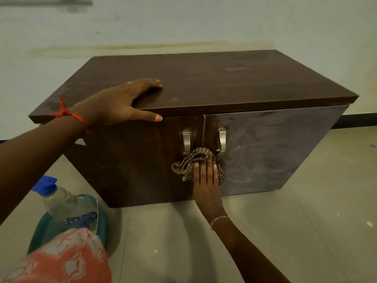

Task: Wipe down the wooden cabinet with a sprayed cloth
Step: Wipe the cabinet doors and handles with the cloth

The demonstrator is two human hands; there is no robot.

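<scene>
A low dark wooden cabinet (214, 82) stands on the floor with two doors and two metal handles (186, 140). My left hand (122, 101) lies on the front edge of its top, fingers on the top and thumb against the front. My right hand (205, 178) presses a crumpled brown checked cloth (189, 160) flat against the doors, just below the handles where the two doors meet. The right door shows dull smeared streaks. A clear spray bottle (59, 201) with a blue trigger stands at the lower left.
The spray bottle sits in a teal basket (98, 213) on the grey tiled floor, left of the cabinet. My orange patterned clothing (67, 260) fills the bottom left corner. A pale wall stands right behind the cabinet. Small paint flecks dot the floor at right.
</scene>
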